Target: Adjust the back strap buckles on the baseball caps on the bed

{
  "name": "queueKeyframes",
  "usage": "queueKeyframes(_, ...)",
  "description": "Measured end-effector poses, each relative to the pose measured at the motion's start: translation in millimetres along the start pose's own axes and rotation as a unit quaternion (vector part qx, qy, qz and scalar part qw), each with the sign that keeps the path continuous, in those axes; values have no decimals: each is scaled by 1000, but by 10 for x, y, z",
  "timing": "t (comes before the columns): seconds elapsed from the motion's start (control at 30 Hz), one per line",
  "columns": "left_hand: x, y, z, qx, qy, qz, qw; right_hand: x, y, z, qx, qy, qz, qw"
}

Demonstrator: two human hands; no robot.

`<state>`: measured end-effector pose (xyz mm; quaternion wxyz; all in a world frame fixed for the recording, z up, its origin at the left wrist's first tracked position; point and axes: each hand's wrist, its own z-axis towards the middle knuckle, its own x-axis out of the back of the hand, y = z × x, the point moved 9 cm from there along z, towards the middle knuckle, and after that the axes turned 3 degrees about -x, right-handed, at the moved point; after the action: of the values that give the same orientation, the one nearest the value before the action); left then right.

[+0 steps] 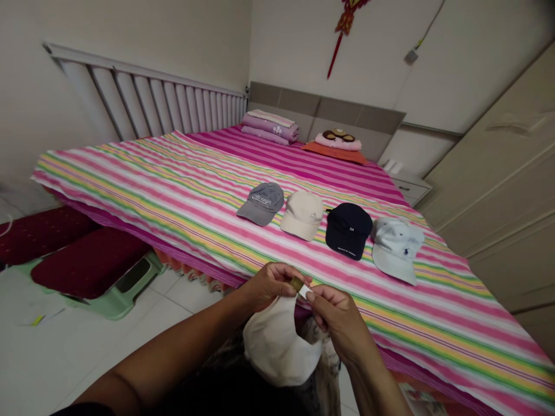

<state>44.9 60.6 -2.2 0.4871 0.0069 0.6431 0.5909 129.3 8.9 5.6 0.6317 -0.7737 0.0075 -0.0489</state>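
A white cap [284, 346] hangs in front of me, its rear opening turned up. My left hand [275, 283] is closed around the cap's edge beside a brass-coloured buckle [297, 283]. Between the thumb and fingers of my right hand [333, 306] is the pale end of the cap's strap [304, 292], right against the buckle. In a row on the bed beyond lie a grey cap [262, 203], a beige cap [302, 215], a dark navy cap [349, 230] and a light blue cap [396, 248].
The bed carries a striped sheet [173, 190], with folded purple bedding [269, 127] and an orange and pink stack [335, 150] near the headboard [359, 118]. Dark red cushioned green stools [113, 300] stand at left. A wardrobe [498, 190] is at right.
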Motion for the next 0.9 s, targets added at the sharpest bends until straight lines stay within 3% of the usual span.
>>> queueKeyframes(0.37,-37,-8,-1,-5,-14,-6,1000,-133,64,-28,-66,-39,165,983)
queueKeyframes(0.9,-16,-61,-39,14,-15,8,1000,-143,38,-3,-5,-34,121,992)
